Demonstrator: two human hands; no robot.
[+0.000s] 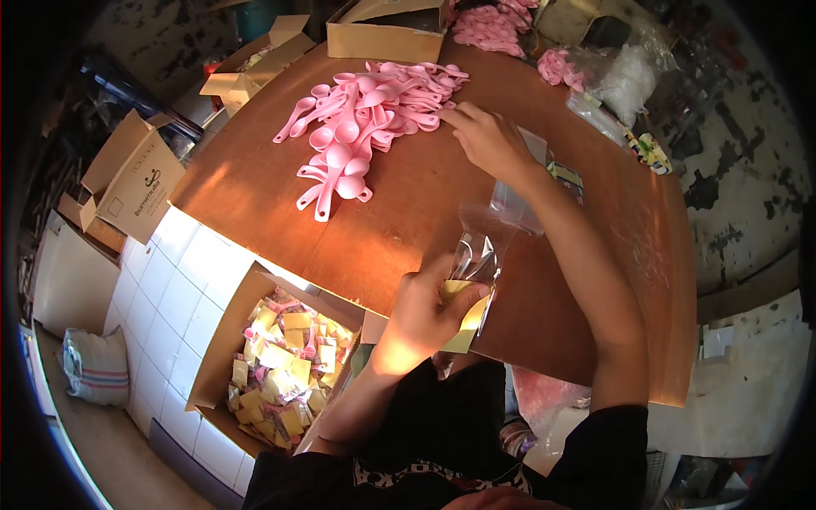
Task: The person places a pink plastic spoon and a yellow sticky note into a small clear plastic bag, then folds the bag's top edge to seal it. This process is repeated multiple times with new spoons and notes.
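Note:
My left hand [423, 313] is closed around a small clear plastic bag [476, 255], held near the table's front edge. A yellow card [463, 314] shows inside the bag, partly behind my thumb. Farther off, my right hand [491, 143] reaches over the table, its fingers stretched out and somewhat apart. Its fingertips are at the right edge of a heap of pink plastic spoons [348, 132]. Whether they touch a spoon is too small to tell. Beneath my right forearm lie clear plastic bags [514, 204], partly hidden by the arm.
Left of my left forearm, an open cardboard box [212, 365] holds many packets with yellow cards and pink spoons. More cartons [387, 41] stand along the brown table's [255, 183] far and left sides. More pink spoons [493, 30] and plastic bags [629, 81] lie at the far right.

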